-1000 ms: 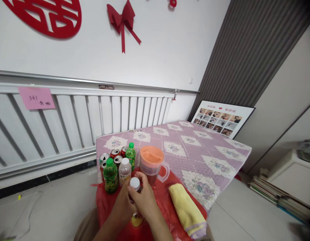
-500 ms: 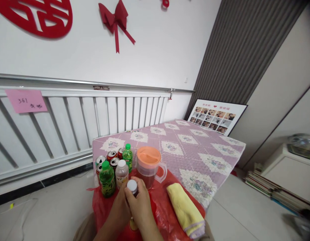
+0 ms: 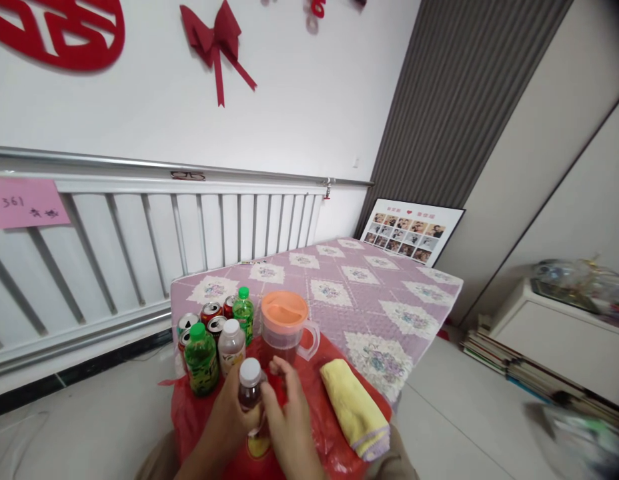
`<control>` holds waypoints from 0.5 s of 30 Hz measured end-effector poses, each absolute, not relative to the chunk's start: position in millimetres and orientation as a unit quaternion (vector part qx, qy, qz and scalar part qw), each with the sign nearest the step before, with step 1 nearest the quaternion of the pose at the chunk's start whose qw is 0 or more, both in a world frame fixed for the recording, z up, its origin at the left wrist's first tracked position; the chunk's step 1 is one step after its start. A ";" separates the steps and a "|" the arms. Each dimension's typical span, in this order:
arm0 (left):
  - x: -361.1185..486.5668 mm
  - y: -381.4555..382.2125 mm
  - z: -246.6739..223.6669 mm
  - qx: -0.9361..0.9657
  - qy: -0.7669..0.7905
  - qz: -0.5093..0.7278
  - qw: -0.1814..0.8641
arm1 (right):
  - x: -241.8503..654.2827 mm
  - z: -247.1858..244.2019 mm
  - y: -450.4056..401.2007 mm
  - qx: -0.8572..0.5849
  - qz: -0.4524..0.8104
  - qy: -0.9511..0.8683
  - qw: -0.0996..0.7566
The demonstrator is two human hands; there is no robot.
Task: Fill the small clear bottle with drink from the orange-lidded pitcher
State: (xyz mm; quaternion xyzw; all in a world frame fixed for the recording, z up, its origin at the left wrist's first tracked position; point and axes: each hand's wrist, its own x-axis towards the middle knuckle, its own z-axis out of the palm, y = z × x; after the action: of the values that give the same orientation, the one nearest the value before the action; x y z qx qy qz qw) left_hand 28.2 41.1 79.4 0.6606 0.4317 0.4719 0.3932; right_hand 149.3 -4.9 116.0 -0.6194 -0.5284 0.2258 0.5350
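Observation:
My left hand (image 3: 228, 415) is wrapped round a small clear bottle (image 3: 249, 396) with a white cap and dark contents. The bottle stands upright above the red plastic cover; its lower part is mostly hidden by my hands. Just right of it, my right hand (image 3: 293, 419) is open, thumb and fingers apart, the thumb near the bottle's side. Behind the hands are a white-capped bottle (image 3: 232, 347), a green bottle (image 3: 202, 363) and a second green bottle (image 3: 244, 313). A pitcher with an orange lid (image 3: 284, 311) stands beyond my right hand.
Several opened drink cans (image 3: 211, 311) cluster at the back left. A folded yellow towel (image 3: 353, 408) lies on the right of the red cover (image 3: 309, 393). Behind are a purple floral cloth (image 3: 334, 293), a white radiator (image 3: 199, 230) and a leaning photo board (image 3: 412, 230).
My right hand has come off the bottle's cap area and opened to the right. The left hand keeps hold of the bottle. The whole view has shifted, moving the scene slightly left.

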 end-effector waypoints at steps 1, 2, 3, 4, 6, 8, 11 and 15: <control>27.7 41.7 78.0 0.659 0.441 0.466 0.392 | 165.3 114.2 -8.8 -0.635 0.190 -0.530 0.529; 27.1 42.4 76.6 0.658 0.451 0.459 0.390 | 183.9 112.6 -12.1 -0.654 0.150 -0.532 0.515; 26.6 43.1 75.4 0.658 0.460 0.453 0.387 | 204.1 111.3 -14.7 -0.681 0.111 -0.532 0.490; 26.0 43.7 74.2 0.659 0.465 0.449 0.383 | 225.1 110.2 -16.4 -0.718 0.077 -0.524 0.452; 25.0 44.8 72.6 0.665 0.464 0.450 0.374 | 265.2 107.7 -17.7 -0.753 0.063 -0.502 0.421; 24.2 45.3 72.0 0.672 0.459 0.452 0.366 | 297.2 103.6 -17.3 -0.780 0.058 -0.483 0.394; 23.4 45.3 72.8 0.678 0.457 0.445 0.365 | 324.2 94.3 -17.1 -0.802 0.086 -0.473 0.353; 23.3 45.5 73.6 0.673 0.465 0.450 0.357 | 331.1 83.1 -20.4 -0.801 0.126 -0.487 0.324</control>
State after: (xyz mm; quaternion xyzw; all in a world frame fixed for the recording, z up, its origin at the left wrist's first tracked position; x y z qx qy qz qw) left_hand 23.3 45.5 73.6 0.6735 0.4645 0.4505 0.3574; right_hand 331.1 -20.4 83.1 -0.8012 -0.4870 0.1259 0.3242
